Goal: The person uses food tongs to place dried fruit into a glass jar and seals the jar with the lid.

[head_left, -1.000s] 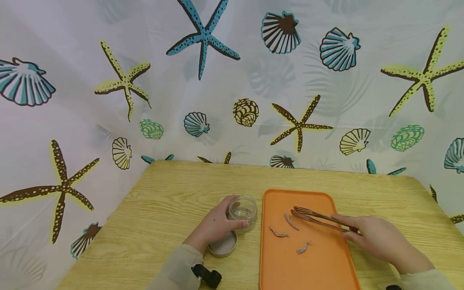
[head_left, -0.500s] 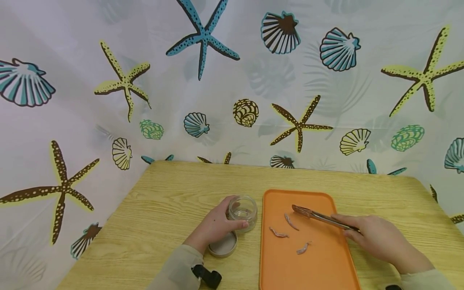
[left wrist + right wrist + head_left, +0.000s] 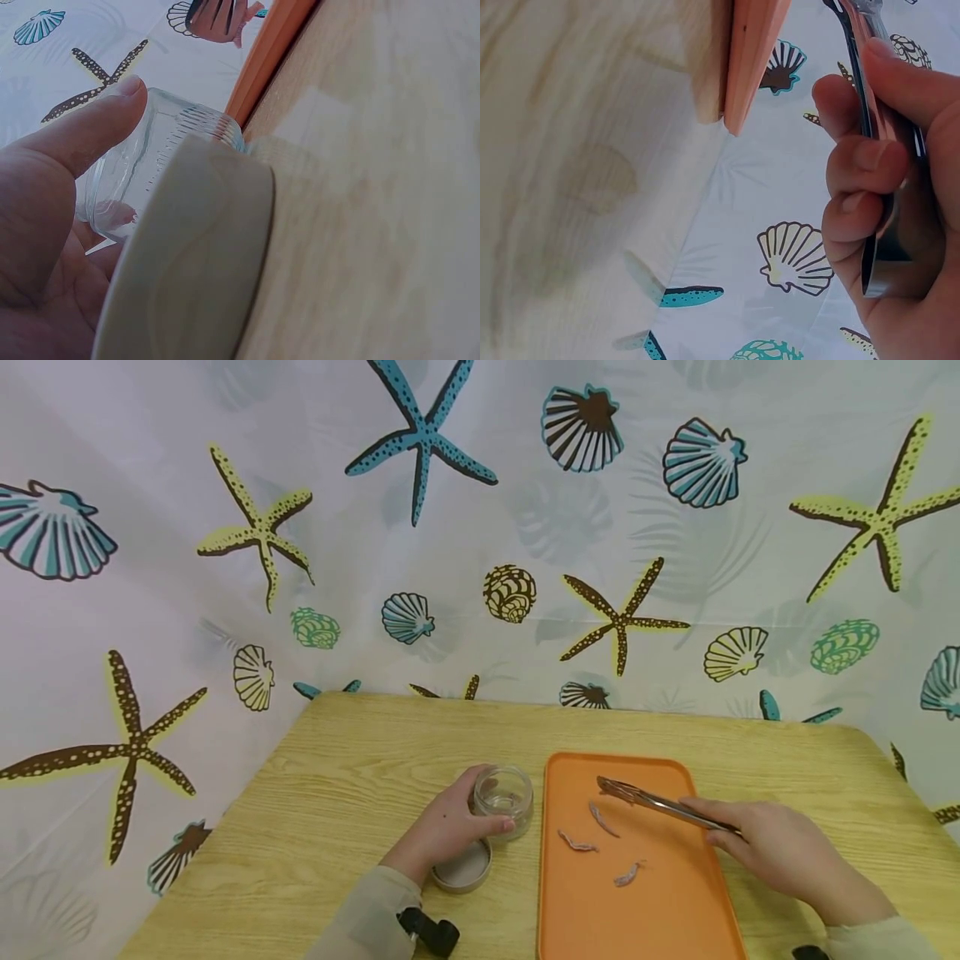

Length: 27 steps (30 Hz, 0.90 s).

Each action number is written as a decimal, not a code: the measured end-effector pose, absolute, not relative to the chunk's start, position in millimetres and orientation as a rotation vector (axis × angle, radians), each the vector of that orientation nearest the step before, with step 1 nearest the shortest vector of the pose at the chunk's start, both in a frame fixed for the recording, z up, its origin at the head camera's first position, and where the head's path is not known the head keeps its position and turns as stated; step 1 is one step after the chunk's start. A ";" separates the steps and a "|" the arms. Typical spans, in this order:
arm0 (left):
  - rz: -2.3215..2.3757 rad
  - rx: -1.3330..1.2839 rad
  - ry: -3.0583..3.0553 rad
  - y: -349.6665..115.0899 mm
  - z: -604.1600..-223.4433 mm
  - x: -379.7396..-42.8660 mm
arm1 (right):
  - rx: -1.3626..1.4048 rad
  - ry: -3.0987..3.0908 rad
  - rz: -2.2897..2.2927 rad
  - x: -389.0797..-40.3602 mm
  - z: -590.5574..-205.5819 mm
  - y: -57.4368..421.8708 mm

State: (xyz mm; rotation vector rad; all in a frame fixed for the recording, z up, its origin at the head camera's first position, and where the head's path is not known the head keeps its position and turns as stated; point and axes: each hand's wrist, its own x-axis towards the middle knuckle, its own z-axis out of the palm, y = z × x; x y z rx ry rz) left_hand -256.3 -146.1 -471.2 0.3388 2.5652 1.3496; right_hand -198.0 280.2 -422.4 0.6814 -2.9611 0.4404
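My left hand (image 3: 450,827) grips a clear glass jar (image 3: 516,821) from its left side, thumb across the front. The jar stands uncapped on the table beside a round lid (image 3: 461,868); in the left wrist view the lid (image 3: 195,240) hides part of the glass jar (image 3: 161,142). With my right hand (image 3: 780,847) I hold metal tongs (image 3: 675,811), fingers curled round their handle. The tongs' tips hover above an orange tray (image 3: 645,927), pressed close together. Whether something sits between them, I cannot tell. Three thin, shrivelled, greyish-pink pieces (image 3: 577,842) lie apart on the tray.
Around the jar and tray spreads a wood-grain table (image 3: 360,760). A cloth (image 3: 465,543) printed with shells and starfish hangs behind it and at both sides. The tray's raised rim (image 3: 542,877) runs close to the jar's right side.
The tongs, spread a second ago, have closed, and their tips have risen slightly and shifted left. My left hand and the jar stay in place.
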 end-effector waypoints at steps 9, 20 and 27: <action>1.361 0.342 2.557 -146.0 -472.5 -257.2 | 0.703 -2.947 0.490 -196.4 -415.3 272.2; 1.374 0.342 2.545 -146.0 -471.0 -257.3 | 0.748 -2.885 0.445 -196.8 -406.3 254.5; 1.384 0.347 2.536 -146.4 -472.0 -257.9 | 0.798 -2.842 0.445 -198.0 -401.1 243.1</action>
